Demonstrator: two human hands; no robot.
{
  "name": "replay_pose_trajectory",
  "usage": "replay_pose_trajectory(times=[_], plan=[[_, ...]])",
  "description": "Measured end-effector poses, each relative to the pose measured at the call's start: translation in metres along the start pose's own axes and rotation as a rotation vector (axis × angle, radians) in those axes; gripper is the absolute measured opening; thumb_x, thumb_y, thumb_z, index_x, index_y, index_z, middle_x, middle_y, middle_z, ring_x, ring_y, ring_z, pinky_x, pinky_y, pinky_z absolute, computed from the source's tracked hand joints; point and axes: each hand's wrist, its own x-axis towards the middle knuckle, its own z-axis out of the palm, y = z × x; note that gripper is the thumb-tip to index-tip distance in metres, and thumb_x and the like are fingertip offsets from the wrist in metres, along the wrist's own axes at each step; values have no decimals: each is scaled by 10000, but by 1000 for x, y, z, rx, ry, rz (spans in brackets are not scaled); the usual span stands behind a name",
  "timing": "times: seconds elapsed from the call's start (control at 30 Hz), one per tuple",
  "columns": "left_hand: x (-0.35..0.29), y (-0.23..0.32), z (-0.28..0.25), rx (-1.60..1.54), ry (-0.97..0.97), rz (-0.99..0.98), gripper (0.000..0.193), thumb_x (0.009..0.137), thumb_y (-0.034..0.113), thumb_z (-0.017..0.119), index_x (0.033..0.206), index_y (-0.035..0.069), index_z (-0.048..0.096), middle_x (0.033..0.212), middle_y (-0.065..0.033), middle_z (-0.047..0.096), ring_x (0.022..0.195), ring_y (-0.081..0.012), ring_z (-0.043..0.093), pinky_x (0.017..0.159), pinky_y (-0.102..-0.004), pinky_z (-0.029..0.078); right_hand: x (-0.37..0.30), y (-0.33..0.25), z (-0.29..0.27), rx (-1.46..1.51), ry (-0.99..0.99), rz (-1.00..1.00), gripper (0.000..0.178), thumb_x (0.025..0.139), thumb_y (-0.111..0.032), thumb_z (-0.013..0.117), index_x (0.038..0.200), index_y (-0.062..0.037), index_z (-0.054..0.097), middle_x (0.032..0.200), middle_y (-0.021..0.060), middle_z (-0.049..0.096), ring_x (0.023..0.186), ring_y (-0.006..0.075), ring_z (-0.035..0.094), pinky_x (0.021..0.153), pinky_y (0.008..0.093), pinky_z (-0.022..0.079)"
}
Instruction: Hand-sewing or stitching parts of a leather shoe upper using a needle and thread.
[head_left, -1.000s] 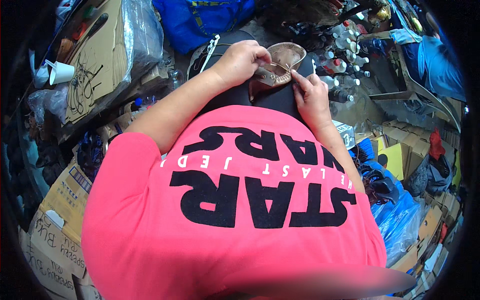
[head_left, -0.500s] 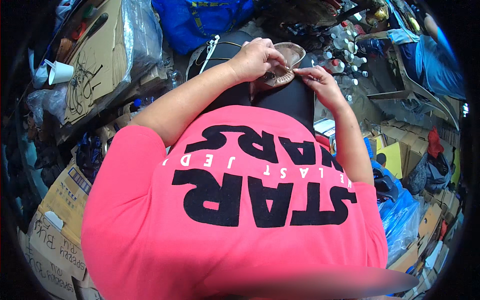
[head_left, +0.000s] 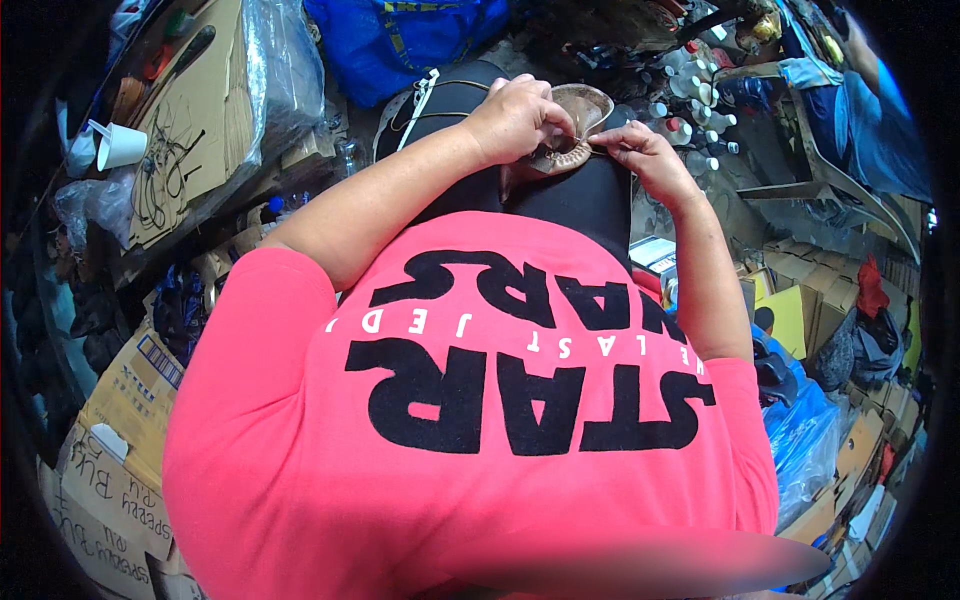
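A brown leather shoe upper [head_left: 583, 100] with a row of gathered stitches along its toe rests on my lap, between my black-clad thighs. My left hand [head_left: 518, 122] reaches over its left side, thumb and fingers pinched together at the opening. The left fingertips partly cover what they grip. At the right end of the stitched row my right hand [head_left: 648, 160] is closed in a pinch beside the upper's edge. Whatever lies between the right fingertips is too small to make out. A thin brown cord [head_left: 447, 84] loops over my left knee beside a white strap [head_left: 424, 98].
Flattened cardboard [head_left: 205, 120] with dark wires and a white cup [head_left: 121, 146] lie at the left. A blue bag [head_left: 400, 45] stands ahead. Several plastic bottles [head_left: 690, 85] cluster at the right, near a metal frame [head_left: 840, 185]. Cardboard boxes [head_left: 135, 400] surround me.
My right hand has shifted slightly to the right, away from the shoe upper's edge, still pinched. My left hand stays at the opening with little movement.
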Motion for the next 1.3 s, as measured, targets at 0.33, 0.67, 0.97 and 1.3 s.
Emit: replay_pose_trajectory(times=[0.33,0.67,0.97,1.3], plan=[[3,-10,3,-115,-70,-11,128,759,170,649,847,236,715,788,-49,571,852,-266,538,727,-401,437,0,-2,-3,100,-70,64,281,845,-17,553,1095,-79,667,931,-2,534,914,101,501,840,222,395],[3,-10,7,-121,12,46,124,747,100,668,840,172,707,725,-66,534,761,-261,530,680,-364,434,1,2,-4,83,-74,56,276,845,-22,565,1096,-76,666,927,-2,532,918,99,503,847,215,396],[4,-12,5,-261,-39,-8,114,766,90,656,850,151,705,746,-68,555,768,-246,539,689,-344,440,2,11,-5,101,-73,47,319,804,7,579,1076,-122,685,900,11,538,888,117,524,830,220,415],[13,-16,11,-377,-157,-101,126,772,75,652,876,120,707,792,-62,586,803,-211,574,741,-304,456,5,15,-4,159,-63,21,320,800,-10,596,1081,-133,686,785,-26,447,774,97,451,754,205,388]])
